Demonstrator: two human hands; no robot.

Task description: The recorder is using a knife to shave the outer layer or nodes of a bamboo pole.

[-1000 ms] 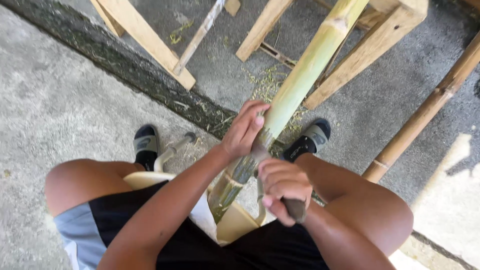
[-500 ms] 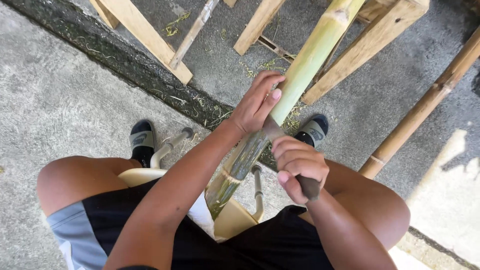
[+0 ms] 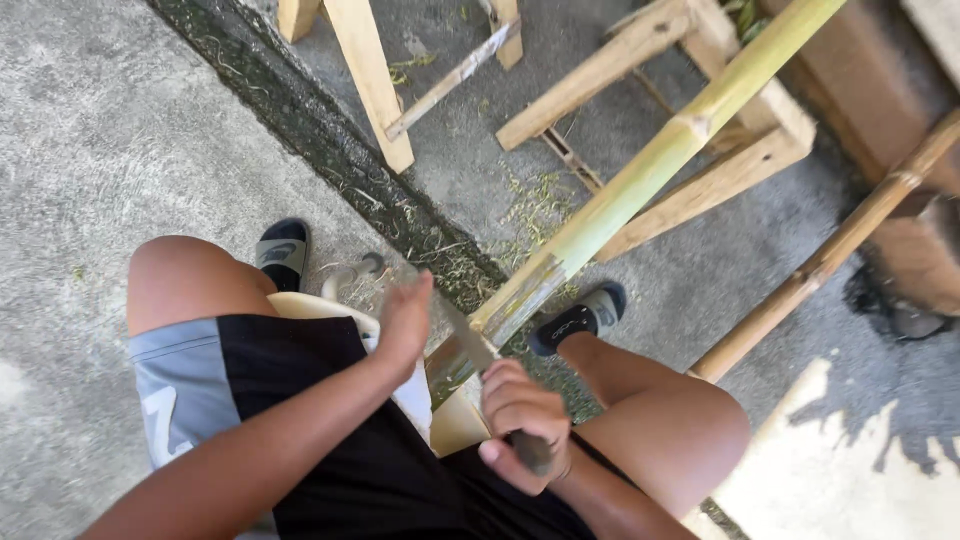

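A long green bamboo pole (image 3: 640,185) slants from the top right down between my knees. Its lower end (image 3: 510,305) is scraped pale and split. My right hand (image 3: 522,418) is shut on the dark handle of a knife (image 3: 470,345), whose blade lies against the pole's lower end. My left hand (image 3: 405,318) hovers just left of the pole with its fingers apart and holds nothing. It looks blurred. I sit on a pale seat (image 3: 320,305) with both feet in dark sandals on the concrete.
A wooden frame (image 3: 620,70) of light beams stands behind the pole. A second, browner bamboo pole (image 3: 830,255) leans at the right. A dark mossy seam (image 3: 330,160) crosses the concrete. Green shavings (image 3: 540,195) lie near my right foot (image 3: 580,318).
My left hand has let go of the pole and pulled back to the left. The right hand with the knife has stayed low by the pole's end. The view has shifted.
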